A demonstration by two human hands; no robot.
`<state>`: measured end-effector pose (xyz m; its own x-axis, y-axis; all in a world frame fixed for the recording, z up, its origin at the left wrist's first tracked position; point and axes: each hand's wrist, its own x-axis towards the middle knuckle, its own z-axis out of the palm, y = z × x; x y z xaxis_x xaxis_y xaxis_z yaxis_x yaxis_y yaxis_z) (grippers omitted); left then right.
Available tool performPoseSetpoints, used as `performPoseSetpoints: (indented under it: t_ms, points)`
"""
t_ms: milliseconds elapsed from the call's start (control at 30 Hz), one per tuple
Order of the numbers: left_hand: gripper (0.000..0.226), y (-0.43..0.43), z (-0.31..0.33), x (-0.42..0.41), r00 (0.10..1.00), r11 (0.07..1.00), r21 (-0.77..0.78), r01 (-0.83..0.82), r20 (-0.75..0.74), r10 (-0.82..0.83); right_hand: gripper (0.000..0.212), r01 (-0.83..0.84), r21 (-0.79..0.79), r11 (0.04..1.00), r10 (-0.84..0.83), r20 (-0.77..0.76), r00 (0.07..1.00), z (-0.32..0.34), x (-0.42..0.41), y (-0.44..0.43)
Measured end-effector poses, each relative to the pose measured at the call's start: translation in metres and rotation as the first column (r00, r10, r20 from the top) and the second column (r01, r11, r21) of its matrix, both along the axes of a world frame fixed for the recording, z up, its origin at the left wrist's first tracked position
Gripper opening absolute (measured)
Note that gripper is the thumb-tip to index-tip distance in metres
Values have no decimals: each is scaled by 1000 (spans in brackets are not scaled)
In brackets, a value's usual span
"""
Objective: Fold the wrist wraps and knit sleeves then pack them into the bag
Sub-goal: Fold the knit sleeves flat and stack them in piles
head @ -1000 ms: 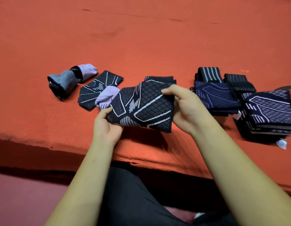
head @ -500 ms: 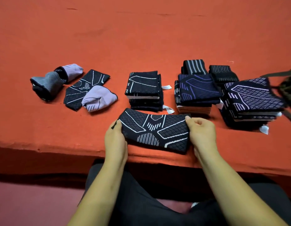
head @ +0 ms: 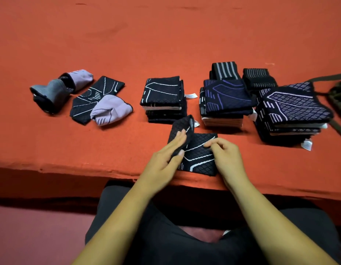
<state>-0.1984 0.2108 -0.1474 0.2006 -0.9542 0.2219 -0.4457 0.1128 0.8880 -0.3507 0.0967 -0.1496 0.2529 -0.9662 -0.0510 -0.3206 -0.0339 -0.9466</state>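
Note:
A black knit sleeve (head: 199,159) with white lines lies near the front edge of the orange table (head: 166,35). My left hand (head: 164,157) pinches its left end and lifts that flap over toward the right, half folded. My right hand (head: 226,157) rests curled fingertips on the sleeve's right half. Behind stand three stacks of folded sleeves: one black and white (head: 163,92), one with purple lines (head: 226,96), one with lilac lines (head: 294,106). Two rolled wrist wraps (head: 224,70) (head: 258,78) sit behind the stacks. The camouflage bag (head: 338,96) shows at the right edge.
At the left lie loose unfolded pieces: a grey sleeve (head: 49,92), a lilac one (head: 80,77), a black one with white lines (head: 98,96) and another lilac one (head: 111,109). The table's front edge runs just below my hands; my lap is beneath it.
The sleeve was held up, then laid flat near the table's front edge. My left hand has now lifted its left end over toward the right; my right hand moved onto the right half.

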Motion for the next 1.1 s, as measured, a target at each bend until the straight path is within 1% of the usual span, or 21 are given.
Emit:
performPoseSetpoints:
  t_ms: [67,133,167,200,233,267,300,333,367,467,533,633,700,733,767,800,833,867,933,1000,1100]
  points:
    - [48,-5,-1,-13,993,998,-23,66,95,-63,31,-35,106,994,29,59,998,10,-1,1]
    - [49,-11,-6,-19,978,995,-42,89,193,-79,43,-63,214,975,41,103,994,12,-1,-3]
    - [51,-13,-8,-19,970,995,-46,90,232,-77,51,-83,226,971,59,111,992,11,-2,-4]
    - [54,-14,-10,-20,963,995,-47,91,260,-76,55,-117,204,972,97,103,990,10,-3,-4]
    - [61,-13,-10,-20,958,995,-44,93,277,-77,50,-145,164,976,133,82,988,7,-4,-5]
    - [69,-12,-9,-20,955,995,-41,92,286,-76,38,-154,122,981,147,60,987,6,-4,-4]
    - [75,-11,-8,-20,955,995,-49,81,290,-63,31,-147,95,985,143,45,989,3,-5,-3]
    - [78,-10,-5,-19,956,995,-73,62,292,-38,34,-126,79,989,124,21,992,1,-5,-3]
    - [75,-9,-2,-18,955,994,-107,35,295,-2,36,-92,62,994,92,7,996,1,-5,-2]
    - [59,-18,3,-7,947,985,-167,-39,308,89,26,-32,50,998,32,-6,999,2,-4,-1]
    - [59,-29,3,0,934,991,-126,-38,347,80,21,-3,65,998,3,-7,1000,3,-5,-2]
    - [66,-45,-6,2,911,999,-40,-16,412,31,17,60,90,994,-62,25,998,3,-6,-5]
    - [70,-50,-15,-2,894,997,38,-64,446,40,17,111,75,991,-111,6,994,1,-6,-5]
    - [71,-51,-20,-6,868,991,79,-108,494,55,18,131,62,989,-131,-8,991,1,-6,-5]
    - [71,-51,-23,-9,823,982,106,-156,564,70,18,156,48,987,-155,-19,988,-1,-7,-4]
    - [72,-51,-26,-12,775,974,116,-196,627,81,19,176,33,984,-175,-30,984,-1,-7,-3]
    - [73,-50,-27,-15,748,969,115,-219,657,91,19,193,13,981,-192,-42,980,-1,-8,-2]
    - [73,-50,-26,-17,752,967,112,-230,651,104,17,199,-5,980,-199,-45,979,-1,-8,0]
    - [72,-51,-22,-16,796,965,114,-237,592,126,12,174,-15,985,-174,-9,985,-4,-9,3]
    - [69,-51,-20,-14,845,963,109,-246,511,158,19,122,-6,993,-121,94,988,-5,-10,5]
    - [52,-48,-15,-11,909,936,84,-342,282,307,27,1,18,1000,-5,254,967,2,-15,7]
